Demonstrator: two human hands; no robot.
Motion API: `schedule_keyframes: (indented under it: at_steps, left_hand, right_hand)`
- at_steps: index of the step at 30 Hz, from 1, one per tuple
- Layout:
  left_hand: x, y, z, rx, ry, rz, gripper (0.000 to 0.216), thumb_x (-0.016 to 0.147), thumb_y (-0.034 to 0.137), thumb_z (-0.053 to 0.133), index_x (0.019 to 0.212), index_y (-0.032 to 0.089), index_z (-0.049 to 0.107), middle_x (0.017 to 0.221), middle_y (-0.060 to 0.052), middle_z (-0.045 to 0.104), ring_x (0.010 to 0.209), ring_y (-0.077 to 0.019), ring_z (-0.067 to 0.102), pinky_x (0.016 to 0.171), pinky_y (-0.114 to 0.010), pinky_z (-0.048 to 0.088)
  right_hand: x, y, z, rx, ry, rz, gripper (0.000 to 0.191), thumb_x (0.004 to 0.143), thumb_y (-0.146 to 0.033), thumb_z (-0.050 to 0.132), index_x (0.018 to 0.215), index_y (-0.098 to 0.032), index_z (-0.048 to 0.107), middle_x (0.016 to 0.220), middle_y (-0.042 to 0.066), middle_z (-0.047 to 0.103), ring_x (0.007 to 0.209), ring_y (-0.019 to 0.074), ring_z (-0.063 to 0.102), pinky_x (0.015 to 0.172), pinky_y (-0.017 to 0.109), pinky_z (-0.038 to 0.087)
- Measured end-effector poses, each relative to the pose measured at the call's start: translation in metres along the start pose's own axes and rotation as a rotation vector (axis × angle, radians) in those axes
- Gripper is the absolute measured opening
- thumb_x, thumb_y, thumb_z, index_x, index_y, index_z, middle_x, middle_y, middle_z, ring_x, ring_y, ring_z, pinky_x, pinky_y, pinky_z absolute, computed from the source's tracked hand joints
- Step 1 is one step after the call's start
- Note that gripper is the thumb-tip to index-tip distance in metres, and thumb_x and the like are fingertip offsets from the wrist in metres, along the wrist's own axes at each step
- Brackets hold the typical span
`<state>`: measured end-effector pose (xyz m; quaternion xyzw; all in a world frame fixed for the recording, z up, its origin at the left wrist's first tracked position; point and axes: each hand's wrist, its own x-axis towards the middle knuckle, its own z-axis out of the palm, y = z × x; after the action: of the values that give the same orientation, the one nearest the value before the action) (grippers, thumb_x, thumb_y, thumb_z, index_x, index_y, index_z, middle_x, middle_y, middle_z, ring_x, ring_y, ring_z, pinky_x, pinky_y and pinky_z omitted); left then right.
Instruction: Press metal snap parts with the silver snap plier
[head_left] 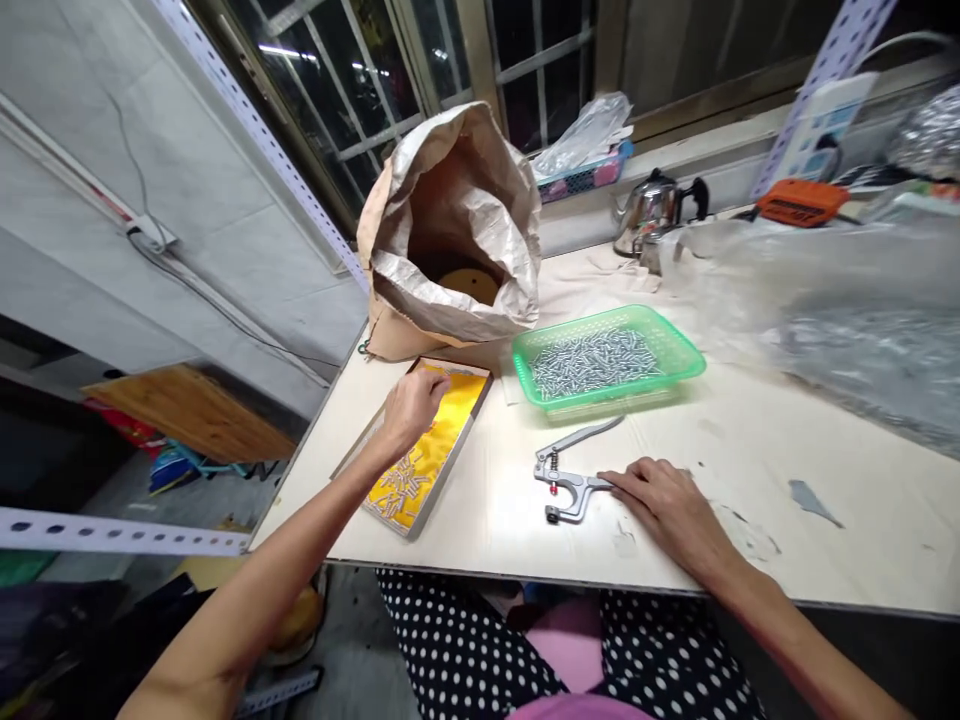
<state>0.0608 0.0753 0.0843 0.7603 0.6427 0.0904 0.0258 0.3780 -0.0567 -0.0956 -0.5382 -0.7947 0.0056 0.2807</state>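
Note:
My left hand (414, 408) is over a shallow tray (463, 442) lined with yellow cloth (459, 405). Its fingers are pinched together, and whatever they hold is too small or hidden to make out. Several small silvery metal pins (401, 488) lie in the tray's near end. My right hand (664, 500) rests on the table with its fingers over the lower handle of grey metal snap pliers (574, 482). The pliers lie on their side, jaws to the left and upper handle raised apart. Behind them a green plastic basket (619, 402) holds a heap of similar metal pins (592, 362).
A large open paper sack (390, 325) stands behind the tray. Toward the window are a metal kettle (654, 212), an orange tool case (802, 203) and a blue basket (581, 182). Clear plastic bags (862, 320) cover the table's right. A grey scrap (814, 502) lies near my right hand.

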Motion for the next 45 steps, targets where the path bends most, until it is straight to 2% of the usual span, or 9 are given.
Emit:
schedule_keyframes:
  at_steps: [3, 7, 13, 22, 27, 31, 37, 41, 45]
  left_hand:
    - [-0.014, -0.046, 0.018, 0.112, -0.166, -0.156, 0.026, 0.088, 0.021, 0.049, 0.086, 0.018, 0.075, 0.089, -0.008, 0.074, 0.092, -0.0210, 0.066, 0.072, -0.023, 0.041]
    - [-0.033, -0.074, 0.035, 0.103, -0.237, -0.208, 0.026, 0.087, 0.023, 0.050, 0.086, 0.016, 0.075, 0.093, -0.009, 0.074, 0.089, -0.0200, 0.065, 0.073, -0.023, 0.041]
    - [-0.057, -0.081, 0.049, 0.113, -0.330, -0.154, 0.024, 0.084, 0.028, 0.054, 0.092, 0.018, 0.074, 0.098, -0.007, 0.073, 0.089, -0.0200, 0.065, 0.074, -0.025, 0.044]
    - [-0.063, -0.085, 0.066, 0.214, -0.322, -0.154, 0.027, 0.089, 0.022, 0.045, 0.091, 0.013, 0.071, 0.106, -0.013, 0.068, 0.095, -0.0236, 0.063, 0.079, -0.030, 0.043]
    - [-0.070, -0.063, 0.054, 0.151, -0.249, -0.081, 0.028, 0.091, 0.021, 0.042, 0.091, 0.017, 0.070, 0.103, -0.009, 0.069, 0.094, -0.0222, 0.063, 0.079, -0.029, 0.043]
    - [-0.091, -0.016, 0.046, -0.223, -0.194, 0.045, 0.017, 0.088, 0.027, 0.055, 0.088, 0.019, 0.069, 0.090, -0.004, 0.071, 0.083, -0.0181, 0.064, 0.078, -0.027, 0.045]
    - [-0.145, 0.037, 0.070, -0.437, -0.237, 0.216, 0.017, 0.092, 0.025, 0.051, 0.092, 0.019, 0.066, 0.096, -0.006, 0.069, 0.096, -0.0193, 0.061, 0.086, -0.029, 0.047]
    - [-0.148, 0.035, 0.085, -0.474, -0.172, 0.046, 0.016, 0.091, 0.024, 0.052, 0.090, 0.019, 0.067, 0.092, -0.005, 0.070, 0.090, -0.0180, 0.062, 0.083, -0.028, 0.047]
    - [-0.127, 0.022, 0.097, -0.578, -0.236, -0.189, 0.016, 0.084, 0.026, 0.057, 0.081, 0.016, 0.068, 0.078, -0.003, 0.070, 0.073, -0.0152, 0.063, 0.070, -0.025, 0.047]
  right_hand:
    - [0.001, -0.001, 0.003, 0.046, -0.027, -0.067, 0.033, 0.100, -0.038, 0.040, 0.113, -0.028, 0.069, 0.086, 0.007, 0.059, 0.076, 0.0197, 0.051, 0.068, 0.033, 0.036]
    - [0.003, -0.010, 0.005, 0.063, -0.074, -0.128, 0.032, 0.100, -0.034, 0.039, 0.113, -0.028, 0.068, 0.086, 0.007, 0.059, 0.077, 0.0197, 0.052, 0.070, 0.034, 0.038]
    - [0.013, -0.027, 0.010, 0.024, -0.131, -0.150, 0.031, 0.100, -0.034, 0.039, 0.113, -0.027, 0.067, 0.082, 0.006, 0.056, 0.073, 0.0194, 0.050, 0.068, 0.033, 0.038]
    - [0.023, -0.043, 0.009, 0.010, -0.175, -0.181, 0.029, 0.100, -0.031, 0.041, 0.114, -0.028, 0.066, 0.080, 0.004, 0.054, 0.072, 0.0183, 0.050, 0.067, 0.031, 0.036]
    - [0.022, -0.044, 0.008, -0.027, -0.192, -0.173, 0.030, 0.100, -0.027, 0.039, 0.116, -0.028, 0.065, 0.082, 0.005, 0.054, 0.075, 0.0187, 0.049, 0.069, 0.032, 0.034]
    - [0.024, -0.047, 0.006, -0.057, -0.240, -0.153, 0.030, 0.100, -0.027, 0.041, 0.117, -0.028, 0.065, 0.084, 0.006, 0.054, 0.078, 0.0195, 0.048, 0.071, 0.033, 0.032]
    - [0.025, -0.051, 0.004, -0.066, -0.215, -0.116, 0.025, 0.096, -0.029, 0.050, 0.116, -0.025, 0.065, 0.087, 0.006, 0.056, 0.080, 0.0205, 0.047, 0.072, 0.034, 0.032]
    - [0.023, -0.050, 0.005, -0.063, -0.222, -0.125, 0.027, 0.097, -0.026, 0.048, 0.120, -0.027, 0.064, 0.087, 0.006, 0.055, 0.080, 0.0199, 0.046, 0.070, 0.032, 0.030]
    - [0.021, -0.048, 0.007, -0.063, -0.201, -0.110, 0.030, 0.098, -0.027, 0.046, 0.121, -0.029, 0.065, 0.087, 0.006, 0.054, 0.079, 0.0192, 0.045, 0.069, 0.032, 0.028]
